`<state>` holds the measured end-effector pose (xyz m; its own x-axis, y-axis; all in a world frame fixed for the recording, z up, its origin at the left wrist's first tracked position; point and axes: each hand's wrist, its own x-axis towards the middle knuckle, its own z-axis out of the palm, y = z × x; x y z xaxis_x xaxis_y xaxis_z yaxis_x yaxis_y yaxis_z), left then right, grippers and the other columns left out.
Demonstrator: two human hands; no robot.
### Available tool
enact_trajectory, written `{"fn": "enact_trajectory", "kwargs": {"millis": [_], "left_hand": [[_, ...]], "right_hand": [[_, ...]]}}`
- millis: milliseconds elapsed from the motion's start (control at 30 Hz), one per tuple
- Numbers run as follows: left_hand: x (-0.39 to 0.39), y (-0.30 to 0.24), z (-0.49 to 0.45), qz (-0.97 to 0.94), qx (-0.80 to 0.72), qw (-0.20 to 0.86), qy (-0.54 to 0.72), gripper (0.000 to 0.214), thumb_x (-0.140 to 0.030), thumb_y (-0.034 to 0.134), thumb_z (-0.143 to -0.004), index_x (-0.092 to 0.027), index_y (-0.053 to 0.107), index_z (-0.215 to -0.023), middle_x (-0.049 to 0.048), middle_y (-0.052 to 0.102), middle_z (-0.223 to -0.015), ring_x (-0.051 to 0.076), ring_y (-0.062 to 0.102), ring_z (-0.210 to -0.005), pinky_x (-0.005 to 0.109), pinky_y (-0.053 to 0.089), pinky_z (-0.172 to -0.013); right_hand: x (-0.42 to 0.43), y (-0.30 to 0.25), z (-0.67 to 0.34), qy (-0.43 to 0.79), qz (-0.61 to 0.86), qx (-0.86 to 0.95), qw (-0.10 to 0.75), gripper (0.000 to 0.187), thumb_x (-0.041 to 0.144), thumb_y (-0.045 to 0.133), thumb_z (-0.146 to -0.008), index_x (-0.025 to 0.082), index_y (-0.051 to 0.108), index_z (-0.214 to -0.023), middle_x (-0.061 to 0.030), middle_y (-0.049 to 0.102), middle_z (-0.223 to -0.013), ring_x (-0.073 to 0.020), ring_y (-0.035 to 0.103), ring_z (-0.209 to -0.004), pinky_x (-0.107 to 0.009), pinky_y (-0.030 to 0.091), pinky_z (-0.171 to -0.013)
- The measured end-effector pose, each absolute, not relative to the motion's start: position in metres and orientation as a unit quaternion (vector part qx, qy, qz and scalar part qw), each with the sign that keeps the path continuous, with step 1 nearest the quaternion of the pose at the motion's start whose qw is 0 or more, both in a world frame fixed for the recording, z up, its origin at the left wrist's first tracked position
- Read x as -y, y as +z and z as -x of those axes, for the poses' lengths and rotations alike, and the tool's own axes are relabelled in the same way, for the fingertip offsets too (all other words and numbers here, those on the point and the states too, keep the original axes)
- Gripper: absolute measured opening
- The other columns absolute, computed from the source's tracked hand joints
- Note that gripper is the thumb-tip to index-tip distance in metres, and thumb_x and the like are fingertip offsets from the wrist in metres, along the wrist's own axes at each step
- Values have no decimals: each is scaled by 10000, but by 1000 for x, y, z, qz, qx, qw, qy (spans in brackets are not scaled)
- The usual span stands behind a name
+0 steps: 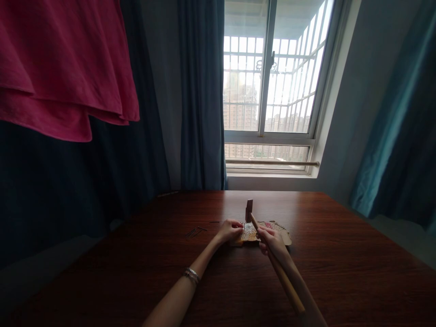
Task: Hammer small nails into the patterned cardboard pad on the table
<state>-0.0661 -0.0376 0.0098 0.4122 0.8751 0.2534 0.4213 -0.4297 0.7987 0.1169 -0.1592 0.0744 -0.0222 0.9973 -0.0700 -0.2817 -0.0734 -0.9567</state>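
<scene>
Counter: a reddish-brown wood-grain counter with a glossy top, standing before a window; daylight reflects off its far part.
Workpiece: a tan patterned board, marked yellow and white toward its left and pink toward its right, with a notched far edge at right. It lies on the counter between and beyond the two hands; the pattern is too small to read.
Left hand: the left hand is at the left end of the board. Its grip is nearly closed, thumb and fingertips pinching a thin, upright nail over the board.
Left wrist: a metallic bracelet is worn here.
Right hand: the right hand has its grip wrapped around a wooden-handled hammer, fingers closed on the upper handle.
Hammer: the dark head points away from the person, just beyond the nail; the handle slants back along the right forearm. Contact between head and nail cannot be determined.
Loose nails: several dark nails lie scattered on the counter, left of the left hand.
Surroundings: a sliding window with outside bars, blue curtains and a magenta cloth hanging at upper left.
</scene>
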Motion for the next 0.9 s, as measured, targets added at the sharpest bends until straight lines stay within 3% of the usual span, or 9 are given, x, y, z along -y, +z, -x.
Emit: {"fn": "enact_trajectory", "kwargs": {"millis": [900], "left_hand": [[36,7,54,-751,-440,329,366,284,-360,637,-667,-97,741,-691,46,673,-623,132,542,-568,209,342,-510]], "right_hand": [[161,82,-108,557,429,457,545,342,455,654,-632,137,599,-744,52,470,-574,-55,416,-344,-189,297,-281]]}}
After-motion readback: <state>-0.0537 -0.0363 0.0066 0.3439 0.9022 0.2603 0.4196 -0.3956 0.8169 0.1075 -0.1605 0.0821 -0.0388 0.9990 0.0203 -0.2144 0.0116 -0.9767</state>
